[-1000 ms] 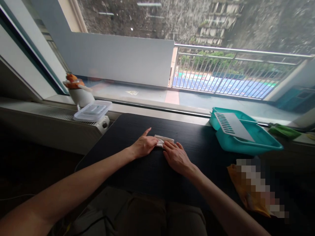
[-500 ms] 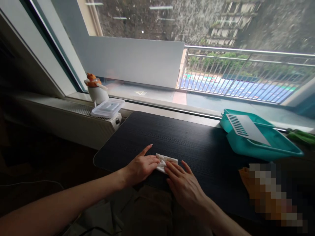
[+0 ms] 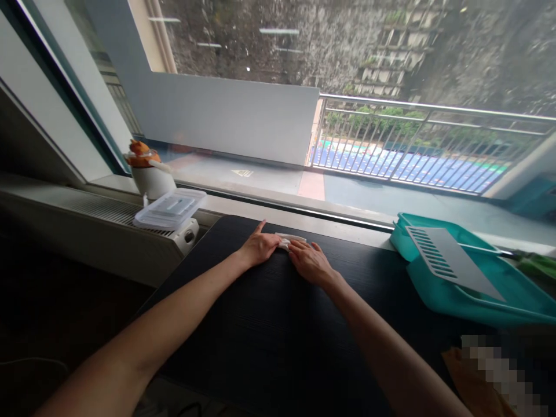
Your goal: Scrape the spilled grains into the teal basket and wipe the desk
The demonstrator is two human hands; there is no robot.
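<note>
A folded white tissue (image 3: pixel 290 238) lies flat on the dark table (image 3: pixel 260 347), near its far edge by the window. My left hand (image 3: pixel 259 248) holds the tissue's left end with its fingers, while one digit sticks out away from it. On the other side, the fingers of my right hand (image 3: pixel 311 262) press over the tissue's right end and pin it to the tabletop. Both arms reach far forward across the table. The fingertips cover much of the tissue's near side.
A teal tray (image 3: pixel 428 301) with a slotted grey plate (image 3: pixel 452 260) across it stands at the right. At the left, a clear plastic lid or box (image 3: pixel 171 207) rests on the radiator (image 3: pixel 95 211), beside a white pot (image 3: pixel 152 180). A pixelated orange item (image 3: pixel 464 370) lies lower right.
Both hands have slid the tissue forward across the table, from near the front edge to near the far edge. The view has shifted slightly, so the window and tray appear lower.
</note>
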